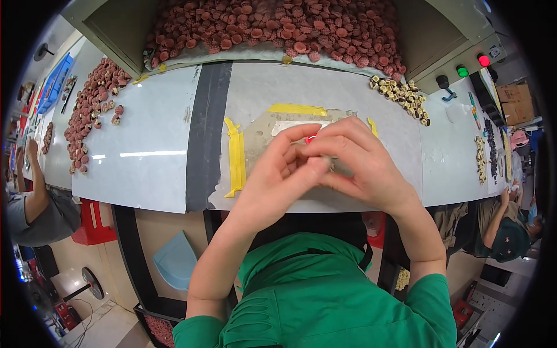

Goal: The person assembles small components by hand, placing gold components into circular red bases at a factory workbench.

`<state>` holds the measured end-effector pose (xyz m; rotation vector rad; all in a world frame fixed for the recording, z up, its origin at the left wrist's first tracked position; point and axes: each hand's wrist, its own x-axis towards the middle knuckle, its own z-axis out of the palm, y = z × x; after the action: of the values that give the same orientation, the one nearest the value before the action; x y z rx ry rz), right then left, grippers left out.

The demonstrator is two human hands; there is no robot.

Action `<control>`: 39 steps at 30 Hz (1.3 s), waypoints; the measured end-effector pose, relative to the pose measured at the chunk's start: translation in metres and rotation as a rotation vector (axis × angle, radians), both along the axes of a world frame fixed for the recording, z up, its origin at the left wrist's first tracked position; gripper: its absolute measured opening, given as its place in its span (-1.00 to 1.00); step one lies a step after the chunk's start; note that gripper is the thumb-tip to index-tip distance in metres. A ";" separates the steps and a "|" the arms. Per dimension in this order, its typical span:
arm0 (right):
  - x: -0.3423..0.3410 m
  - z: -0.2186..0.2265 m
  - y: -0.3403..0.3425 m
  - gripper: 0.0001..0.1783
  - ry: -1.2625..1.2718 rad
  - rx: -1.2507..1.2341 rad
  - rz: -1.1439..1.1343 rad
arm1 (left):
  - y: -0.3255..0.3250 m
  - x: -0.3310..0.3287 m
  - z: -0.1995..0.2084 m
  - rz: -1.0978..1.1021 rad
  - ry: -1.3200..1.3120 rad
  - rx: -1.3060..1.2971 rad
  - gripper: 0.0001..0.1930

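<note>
Over the taped work patch my left hand [277, 174] and my right hand [362, 162] meet, fingertips pinched together. A small bright red spot [311, 139] shows between the fingers; whatever they hold is otherwise hidden. Beneath the hands lies a clear sheet [261, 134] fixed to the white table with yellow tape strips [237, 159]. Nearest to my right hand, at the table's right, is a group of small cream-and-dark pieces [400, 95]. Beyond both hands is a big heap of dusky-red, bumpy, hollow cups [278, 26].
A metal housing [458, 40] with red and green buttons frames the heap. At left lie more red bumpy pieces [87, 122], some with pale fillings. Co-workers sit at both sides. Below the table are a blue dustpan-like scoop [177, 261] and a red stool [93, 223].
</note>
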<state>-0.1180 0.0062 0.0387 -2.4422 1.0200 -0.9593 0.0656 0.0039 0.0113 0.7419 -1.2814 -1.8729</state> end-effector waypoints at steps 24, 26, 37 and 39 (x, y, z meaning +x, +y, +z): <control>-0.003 -0.011 0.017 -0.76 -0.379 0.567 -0.011 | 0.005 -0.004 -0.006 0.034 0.189 0.191 -0.60; -0.008 -0.013 0.018 -0.73 -0.282 0.432 -0.054 | 0.006 0.007 0.004 0.096 -0.042 -0.014 -0.64; -0.123 -0.023 -0.045 -0.79 0.093 -0.036 -0.549 | -0.124 0.204 -0.011 0.740 -1.734 -1.294 -0.75; -0.125 -0.027 -0.059 -0.79 0.151 -0.100 -0.548 | -0.129 0.177 -0.007 0.735 -1.557 -1.326 -0.74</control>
<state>-0.2425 -0.0530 0.0116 -2.3841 1.7931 -1.0080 0.2430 -0.1250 0.0041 1.5074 -2.1280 0.6144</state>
